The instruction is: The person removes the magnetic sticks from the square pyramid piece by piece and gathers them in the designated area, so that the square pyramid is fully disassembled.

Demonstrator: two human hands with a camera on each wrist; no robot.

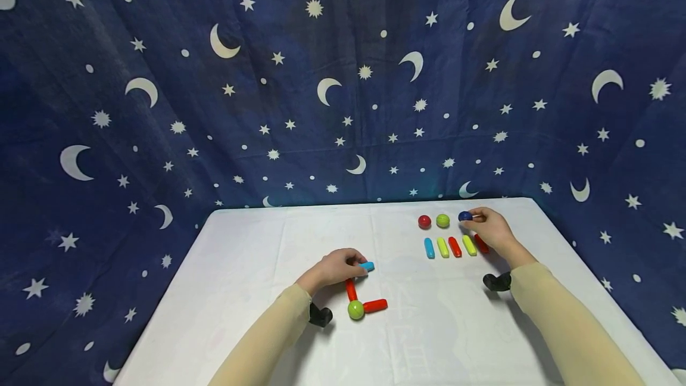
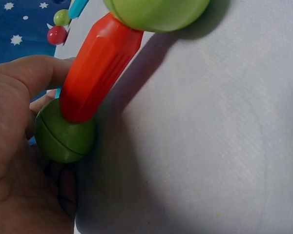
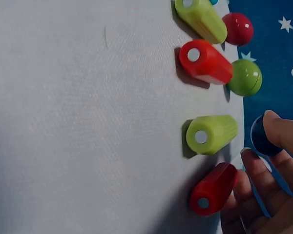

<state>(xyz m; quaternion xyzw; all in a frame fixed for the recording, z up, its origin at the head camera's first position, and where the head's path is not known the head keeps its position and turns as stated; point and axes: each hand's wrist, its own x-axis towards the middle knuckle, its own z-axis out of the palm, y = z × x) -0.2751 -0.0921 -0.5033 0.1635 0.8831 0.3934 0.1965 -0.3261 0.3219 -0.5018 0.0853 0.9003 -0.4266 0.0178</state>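
My left hand [image 1: 339,267] grips a green ball [image 2: 63,134], which it hides in the head view. From that ball a red rod [image 1: 351,289] runs to another green ball [image 1: 356,310], where a second red rod [image 1: 375,305] points right. A light-blue rod [image 1: 367,266] sticks out at the left fingertips. At the back right my right hand [image 1: 492,231] pinches a dark-blue ball [image 1: 464,216] between thumb and finger. Its other fingers hang close to a dark-red rod [image 3: 214,189]; whether they touch it I cannot tell.
Beside the dark-blue ball are a red ball [image 1: 424,221] and a green ball [image 1: 442,221]. In front lies a row of rods: light blue [image 1: 429,248], yellow-green [image 1: 442,247], red [image 1: 455,246] and yellow-green [image 1: 469,245]. A starry blue cloth [image 1: 300,124] hangs behind the white table [image 1: 241,267].
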